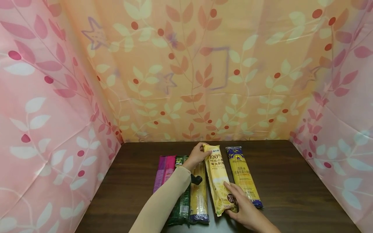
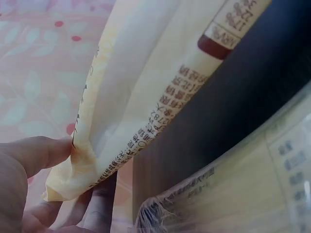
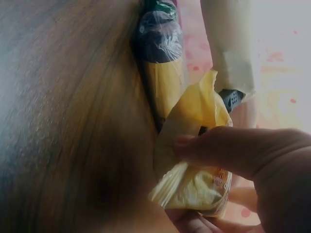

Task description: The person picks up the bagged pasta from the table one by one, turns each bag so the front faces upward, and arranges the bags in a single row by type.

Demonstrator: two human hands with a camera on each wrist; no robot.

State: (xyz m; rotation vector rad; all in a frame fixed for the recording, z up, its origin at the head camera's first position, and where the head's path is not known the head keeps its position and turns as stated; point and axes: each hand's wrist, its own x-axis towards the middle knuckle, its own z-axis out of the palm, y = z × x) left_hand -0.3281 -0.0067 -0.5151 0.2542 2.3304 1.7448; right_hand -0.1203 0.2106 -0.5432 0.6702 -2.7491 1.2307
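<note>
A cream-yellow packet of pasta (image 1: 217, 174) is held at both ends, tilted slightly and raised off the table. My left hand (image 1: 197, 156) pinches its far end, thumb on the printed front; the left wrist view shows the thumb and fingers on either side of the packet's crimped end (image 2: 73, 179). At the near end, my right hand (image 1: 243, 205) grips the packet between thumb and fingers, and the folded wrapper end (image 3: 189, 189) shows in the right wrist view. Directly left lies a clear-wrapped spaghetti packet (image 1: 199, 197) with a blue end. To the right is a yellow-and-blue spaghetti packet (image 1: 243, 174).
A dark green packet (image 1: 183, 207) and a purple-pink packet (image 1: 164, 171) lie further left, partly hidden by my left sleeve (image 1: 166, 200). Everything rests on a dark wooden table (image 1: 300, 187). Patterned fabric (image 1: 192, 64) hangs behind the table and along both sides.
</note>
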